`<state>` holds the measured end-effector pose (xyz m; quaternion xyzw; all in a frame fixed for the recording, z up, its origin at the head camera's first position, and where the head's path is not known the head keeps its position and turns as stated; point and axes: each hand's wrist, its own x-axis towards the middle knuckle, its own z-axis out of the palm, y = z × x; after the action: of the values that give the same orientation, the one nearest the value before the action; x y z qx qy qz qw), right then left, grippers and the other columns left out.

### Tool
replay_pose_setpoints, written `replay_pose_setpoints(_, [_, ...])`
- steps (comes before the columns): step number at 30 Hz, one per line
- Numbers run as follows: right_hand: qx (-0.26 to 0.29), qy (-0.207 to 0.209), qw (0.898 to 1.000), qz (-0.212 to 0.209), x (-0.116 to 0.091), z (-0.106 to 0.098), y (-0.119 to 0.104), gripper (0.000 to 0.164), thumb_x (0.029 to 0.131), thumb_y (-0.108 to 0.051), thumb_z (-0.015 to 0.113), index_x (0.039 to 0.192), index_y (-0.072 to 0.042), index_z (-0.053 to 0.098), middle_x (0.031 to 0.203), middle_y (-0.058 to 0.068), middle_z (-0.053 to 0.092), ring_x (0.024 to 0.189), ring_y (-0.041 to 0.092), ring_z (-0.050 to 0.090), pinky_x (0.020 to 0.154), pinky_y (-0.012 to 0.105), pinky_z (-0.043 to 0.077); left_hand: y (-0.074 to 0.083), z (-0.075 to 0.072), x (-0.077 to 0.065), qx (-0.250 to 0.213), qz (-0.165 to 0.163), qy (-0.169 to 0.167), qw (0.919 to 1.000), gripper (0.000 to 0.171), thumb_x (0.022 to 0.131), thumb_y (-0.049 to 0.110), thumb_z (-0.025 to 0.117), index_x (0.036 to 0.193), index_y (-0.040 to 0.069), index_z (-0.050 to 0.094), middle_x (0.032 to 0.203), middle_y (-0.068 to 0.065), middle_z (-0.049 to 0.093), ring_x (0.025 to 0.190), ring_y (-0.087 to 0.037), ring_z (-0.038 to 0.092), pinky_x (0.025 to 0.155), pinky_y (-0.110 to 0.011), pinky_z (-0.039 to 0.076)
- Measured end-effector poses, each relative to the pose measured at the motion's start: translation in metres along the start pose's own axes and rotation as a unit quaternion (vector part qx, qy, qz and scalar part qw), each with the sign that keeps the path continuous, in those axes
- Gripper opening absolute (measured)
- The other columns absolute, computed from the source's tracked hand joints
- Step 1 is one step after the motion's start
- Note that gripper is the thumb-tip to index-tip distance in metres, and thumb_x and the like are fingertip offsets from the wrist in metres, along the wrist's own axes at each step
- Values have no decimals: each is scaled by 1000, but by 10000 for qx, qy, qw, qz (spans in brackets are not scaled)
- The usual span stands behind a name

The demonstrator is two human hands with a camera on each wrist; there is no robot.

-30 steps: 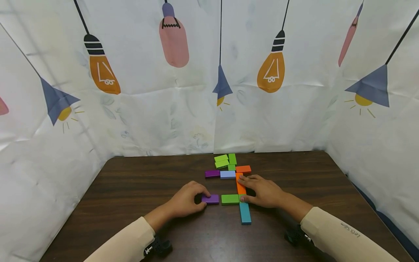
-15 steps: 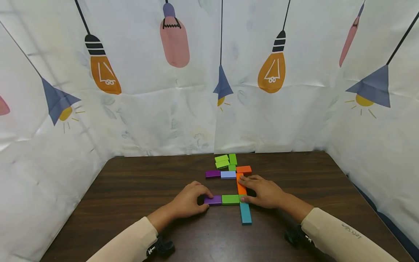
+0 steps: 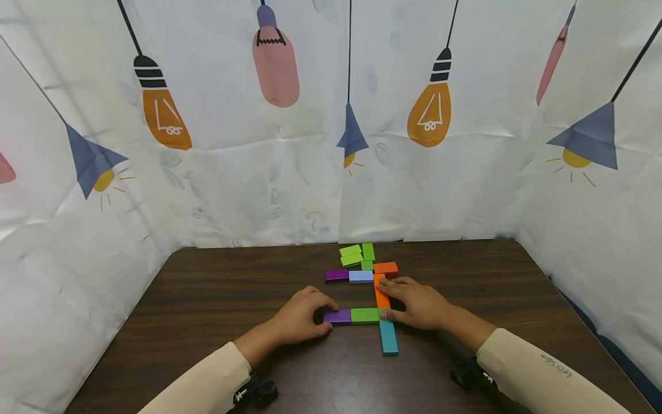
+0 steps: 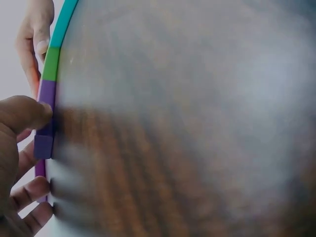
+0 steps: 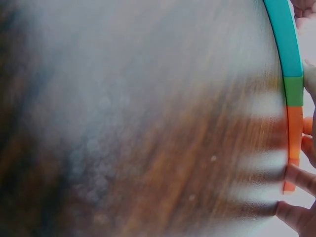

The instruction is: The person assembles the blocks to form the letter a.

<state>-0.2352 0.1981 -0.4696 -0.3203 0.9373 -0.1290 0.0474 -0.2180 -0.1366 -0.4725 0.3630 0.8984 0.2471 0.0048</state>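
My left hand [image 3: 300,315] pinches a purple rectangular block [image 3: 338,317] between thumb and forefinger, flat on the table. The block's right end meets a green block [image 3: 364,315]. My right hand [image 3: 416,302] has its fingers spread over an upright-running orange block [image 3: 380,298]. Its thumb rests on a small green piece below that block, partly covering it. A teal block [image 3: 388,339] runs from this piece toward me. In the left wrist view, the thumb presses the purple block [image 4: 47,96]. In the right wrist view, fingertips touch the side of the orange blocks [image 5: 295,131].
Farther back lie a second orange block [image 3: 385,268], a light blue block [image 3: 361,276] and a dark purple block [image 3: 337,276]. Several lime green blocks [image 3: 368,251] are grouped near the far edge of the brown table [image 3: 233,276]. A printed white curtain [image 3: 289,190] stands behind.
My left hand has slid the purple block rightward, closing the gap to the green block. My right hand keeps its place.
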Motion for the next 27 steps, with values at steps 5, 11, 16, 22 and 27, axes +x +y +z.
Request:
replay_pose_setpoints(5, [26,-29,10000,-24,-1,0,0,84,95,-74,48,160,-22,39,161,-1,40,144,29,38,93,59,51,1,-7,5,-72,-10,37,10000,29,94,27,74,120,15,71,117,6,68,113,-19,56,99,-45,47])
replay_pose_setpoints(11, [31,-23,10000,-82,-1,0,1,85,95,-74,47,160,-20,39,160,1,41,144,30,39,91,56,52,0,-17,17,106,-107,265,9995,28,96,24,70,122,12,70,123,-2,67,121,-26,56,104,-48,45])
replay_pose_setpoints(16, [23,-30,10000,-62,-1,-1,0,84,96,-73,48,160,-20,39,160,1,41,143,29,39,89,54,53,-4,-22,31,314,-67,445,9985,29,96,23,69,122,11,69,126,-4,67,124,-28,56,105,-50,44])
replay_pose_setpoints(22, [61,-34,9999,-98,-1,-3,-1,83,96,-72,49,160,-19,39,160,1,41,143,29,39,89,55,53,-6,-24,47,374,-135,485,9980,33,95,21,70,126,8,69,124,-6,69,123,-28,58,106,-47,44])
replay_pose_setpoints(27, [73,-71,9999,-98,-1,-3,-1,83,96,-72,48,160,-20,39,161,0,40,144,29,38,91,56,52,-9,-21,57,304,-397,388,9980,35,97,20,70,129,7,68,127,-7,67,125,-30,57,109,-47,42])
